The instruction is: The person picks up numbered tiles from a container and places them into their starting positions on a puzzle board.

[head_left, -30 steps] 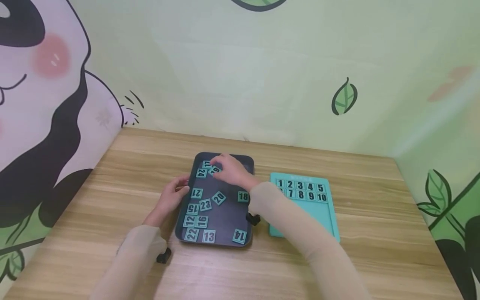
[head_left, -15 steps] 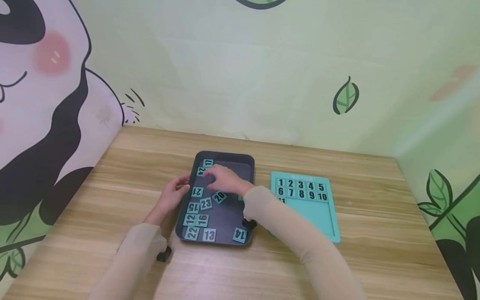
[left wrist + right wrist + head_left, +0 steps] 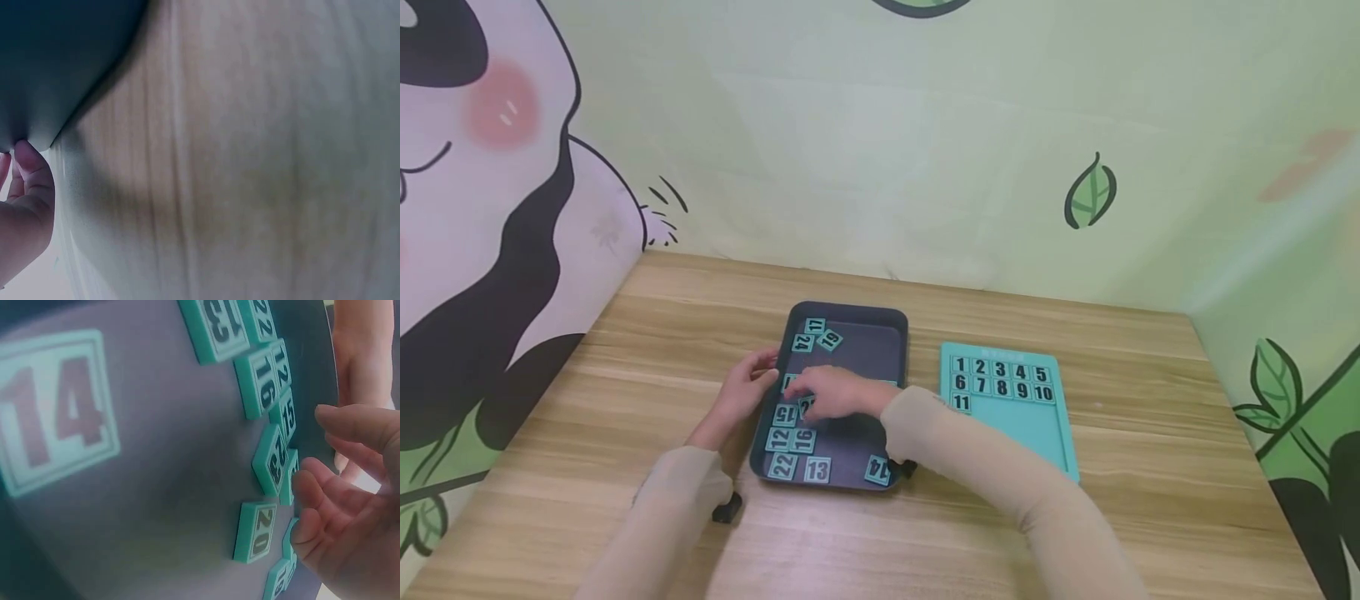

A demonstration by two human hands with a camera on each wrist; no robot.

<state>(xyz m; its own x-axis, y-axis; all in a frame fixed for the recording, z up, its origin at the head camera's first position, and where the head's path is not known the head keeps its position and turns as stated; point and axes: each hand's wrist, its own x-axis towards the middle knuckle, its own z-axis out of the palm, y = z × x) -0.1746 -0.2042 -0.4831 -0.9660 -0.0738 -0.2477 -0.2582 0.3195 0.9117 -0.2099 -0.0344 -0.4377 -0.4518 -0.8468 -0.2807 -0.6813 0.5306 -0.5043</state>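
A dark tray [image 3: 867, 442] holds several loose teal number tiles, among them 14 [image 3: 56, 412], 20 [image 3: 255, 532] and 16 [image 3: 802, 441]. My right hand [image 3: 838, 392] hovers over the tray's left middle, near tiles 23 [image 3: 271, 460] and 21. Its fingers are loosely bent, with nothing between them, and in the head view it covers the 20 tile. Against the tray's left outer wall, my left hand [image 3: 743, 390] touches the side with thumb and fingers. The left wrist view shows its thumb [image 3: 32, 165] on that wall.
Right of the tray lies a teal number board [image 3: 1030, 429], with tiles 1 to 11 in order at its top left. My right sleeve [image 3: 970, 450] crosses its lower left corner. A patterned backdrop [image 3: 925, 167] rises behind the wooden table [image 3: 1120, 400].
My right hand has moved from the 19 tile near the tray's far end back toward me, over tiles 21 and 23. Tiles 19 and 11 now show. The left hand stays put.
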